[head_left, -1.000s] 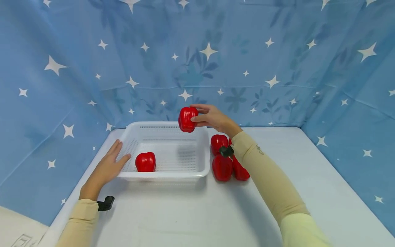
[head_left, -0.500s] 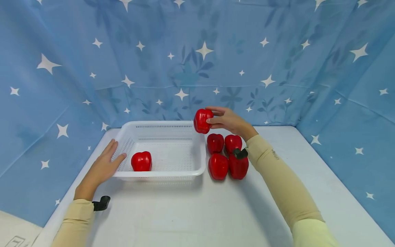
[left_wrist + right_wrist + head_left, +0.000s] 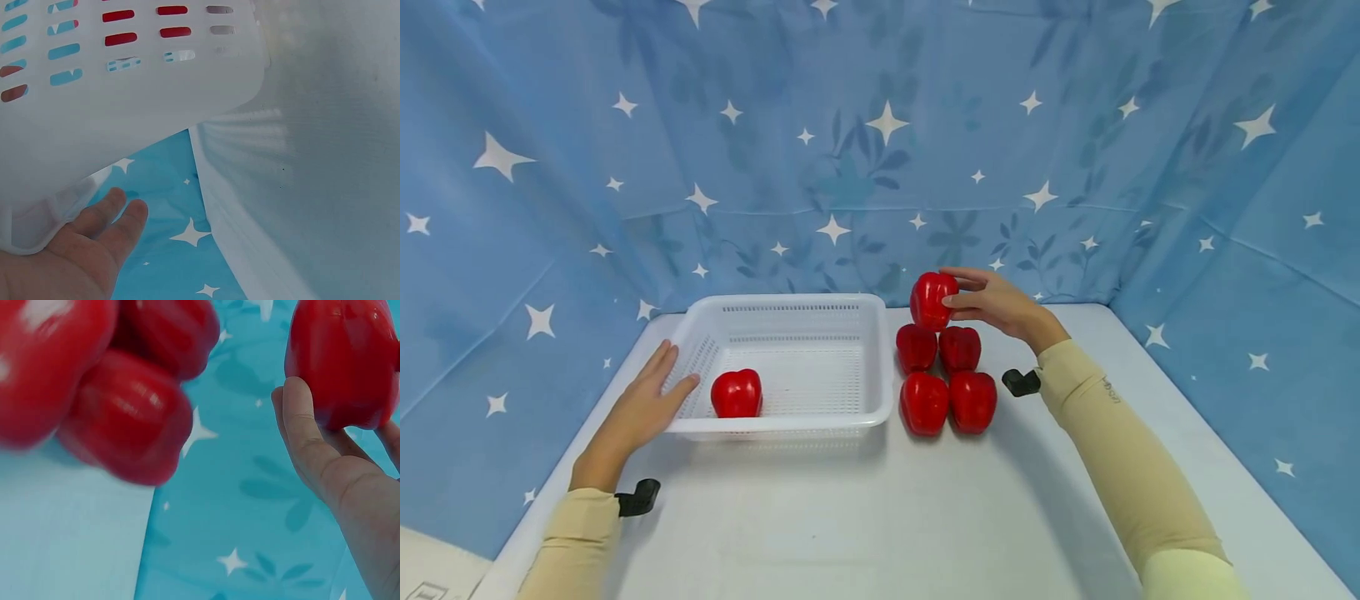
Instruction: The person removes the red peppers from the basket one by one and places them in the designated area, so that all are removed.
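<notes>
In the head view my right hand (image 3: pixel 996 307) grips a red bell pepper (image 3: pixel 931 302) between thumb and fingers, at the back of the table behind several others. The right wrist view shows this held pepper (image 3: pixel 342 359) upper right, fingers around its lower part. Two bell peppers form the group's back row, the left one (image 3: pixel 916 347) beside the basket; two more, including a front one (image 3: pixel 924 404), lie nearer me. My left hand (image 3: pixel 642 407) rests at the left rim of a white plastic basket (image 3: pixel 778 424), its fingers straight. Inside the basket's front left sits one bell pepper (image 3: pixel 737 393).
A blue curtain (image 3: pixel 880 167) with white stars hangs behind and at both sides of the white table (image 3: pixel 850 525). Each wrist carries a small black camera, the right one (image 3: pixel 1021 382) just right of the pepper group. The basket's slotted wall (image 3: pixel 137 81) fills the left wrist view's top.
My right hand has carried the bell pepper rightward, from above the basket to behind the grouped peppers. The left hand stays at the basket's rim, while the head view has shifted slightly.
</notes>
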Motion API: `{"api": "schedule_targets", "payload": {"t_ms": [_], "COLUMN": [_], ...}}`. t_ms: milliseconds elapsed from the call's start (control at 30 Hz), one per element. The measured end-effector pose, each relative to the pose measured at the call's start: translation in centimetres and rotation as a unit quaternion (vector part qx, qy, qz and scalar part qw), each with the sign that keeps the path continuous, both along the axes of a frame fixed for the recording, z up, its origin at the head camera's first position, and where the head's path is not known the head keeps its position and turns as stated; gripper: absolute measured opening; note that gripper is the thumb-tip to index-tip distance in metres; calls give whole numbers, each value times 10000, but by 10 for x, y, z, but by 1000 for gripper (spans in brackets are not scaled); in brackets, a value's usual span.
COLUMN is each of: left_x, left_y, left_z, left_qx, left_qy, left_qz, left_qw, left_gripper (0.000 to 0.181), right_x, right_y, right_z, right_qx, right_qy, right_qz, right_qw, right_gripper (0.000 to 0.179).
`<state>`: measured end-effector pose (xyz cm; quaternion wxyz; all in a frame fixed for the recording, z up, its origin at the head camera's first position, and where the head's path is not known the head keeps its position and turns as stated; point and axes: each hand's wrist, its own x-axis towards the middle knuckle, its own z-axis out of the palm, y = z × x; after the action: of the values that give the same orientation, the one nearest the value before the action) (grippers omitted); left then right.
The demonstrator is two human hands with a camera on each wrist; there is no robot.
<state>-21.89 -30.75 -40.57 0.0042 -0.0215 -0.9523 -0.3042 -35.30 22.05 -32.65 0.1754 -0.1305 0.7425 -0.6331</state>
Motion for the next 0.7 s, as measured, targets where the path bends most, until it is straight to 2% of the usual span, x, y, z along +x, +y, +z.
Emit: {"api": "schedule_targets", "payload": {"t_ms": [200, 700], "left_x": [0, -2], "left_y": [-1, -2], "left_z": [0, -3], "left_qx": [-11, -24], "left_qy": [21, 27], "left_qz": [5, -20], "left_qw": [10000, 10000], "left_gripper": [85, 85], "right_x": [4, 18], "right_y": [27, 88], "right_z": [-3, -16], "right_qx": [19, 394], "right_qy": [11, -73], "right_qz": [-65, -433], "right_qw": [10000, 9983], "right_gripper": [71, 82]}}
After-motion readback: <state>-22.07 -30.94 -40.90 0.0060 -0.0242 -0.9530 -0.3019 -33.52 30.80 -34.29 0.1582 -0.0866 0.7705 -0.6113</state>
